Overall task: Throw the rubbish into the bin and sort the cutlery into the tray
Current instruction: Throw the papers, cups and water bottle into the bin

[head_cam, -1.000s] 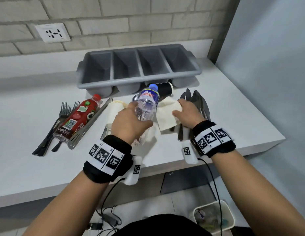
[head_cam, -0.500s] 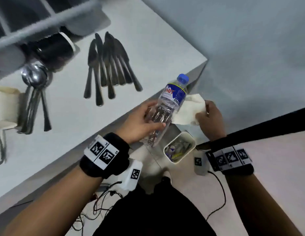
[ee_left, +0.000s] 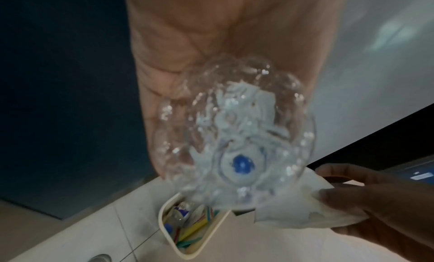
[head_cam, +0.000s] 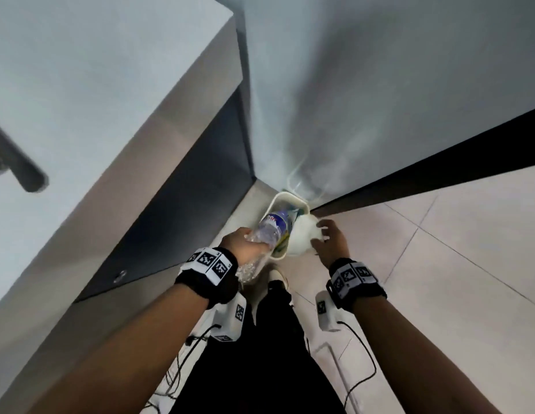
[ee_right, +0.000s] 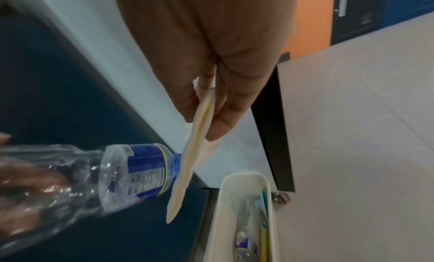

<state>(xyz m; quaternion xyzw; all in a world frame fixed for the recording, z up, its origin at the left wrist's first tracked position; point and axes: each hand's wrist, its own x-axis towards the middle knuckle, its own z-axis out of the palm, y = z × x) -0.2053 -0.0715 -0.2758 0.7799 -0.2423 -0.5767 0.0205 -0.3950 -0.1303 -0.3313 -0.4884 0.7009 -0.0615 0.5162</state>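
Both lowered from tabletop edge to above bin (head_cam: 290,201) — left hand (head_cam: 241,245) gripping water bottle (head_cam: 270,227), cap-down; right hand (head_cam: 330,242) now pinching napkin (head_cam: 302,237) loosely, fingers nearly straight.

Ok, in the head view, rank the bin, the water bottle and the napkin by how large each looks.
1. bin, though partly covered.
2. and 3. water bottle and napkin: not ranked; both are partly hidden and nearer the camera than the bin.

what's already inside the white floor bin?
In the white rectangular plastic bin: another clear bottle with a blue-white label, plus yellow and green straw-like sticks. The rest is covered by the held clear plastic bottle and white paper napkin.
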